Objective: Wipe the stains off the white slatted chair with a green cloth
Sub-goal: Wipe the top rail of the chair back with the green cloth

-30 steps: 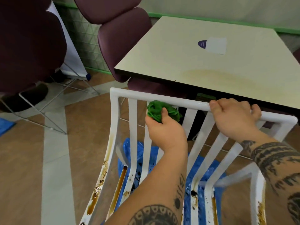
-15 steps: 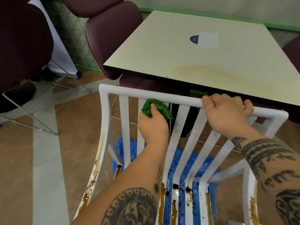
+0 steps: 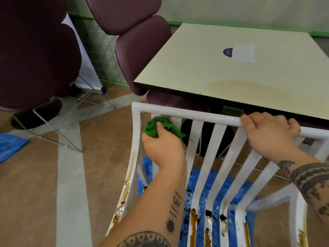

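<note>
in the middle of the frame our left hand [image 3: 163, 148] is closed round the bunched green cloth [image 3: 156, 124], thumb on top. it presses the cloth against the leftmost slats of the white slatted chair [image 3: 195, 114], just under the top rail near its left corner. our right hand [image 3: 267, 134], right of centre, has its fingers curled over the same top rail and grips it. brown and dark stains [image 3: 194, 218] run along the lower ends of the slats at the bottom of the frame and up the left side rail; the upper slats look white. a blue sheet [image 3: 219, 191] lies on the floor under the chair. the pale desk [image 3: 231, 72] fills the upper right, its near edge just beyond the chair's rail, with a yellowish smear on its top. purple padded chairs [image 3: 138, 41] stand in the upper left.
</note>
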